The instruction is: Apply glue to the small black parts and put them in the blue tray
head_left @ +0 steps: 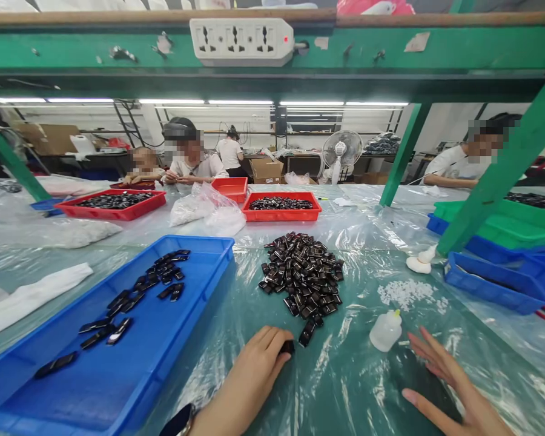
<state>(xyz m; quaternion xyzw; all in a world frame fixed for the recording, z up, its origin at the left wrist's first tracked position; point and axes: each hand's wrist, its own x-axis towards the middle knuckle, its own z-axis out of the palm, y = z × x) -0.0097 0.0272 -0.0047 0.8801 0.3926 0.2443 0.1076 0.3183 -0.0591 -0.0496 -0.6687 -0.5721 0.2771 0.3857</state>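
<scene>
So the big blue tray (136, 351) sits left of my left hand (257, 372), some black parts in it; the black pile (304, 272) is just beyond that grip; left fingers are closed on one small black piece (287, 347); right hand (454, 381) is wide open, empty, bottle (386, 331) just beside its fingertips, tiny white bits (406, 293) further out.

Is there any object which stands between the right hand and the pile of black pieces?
Yes: a small white bottle stands between the right hand and the pile of black pieces. From the left hand, nothing visible blocks the way to the pile.
</scene>
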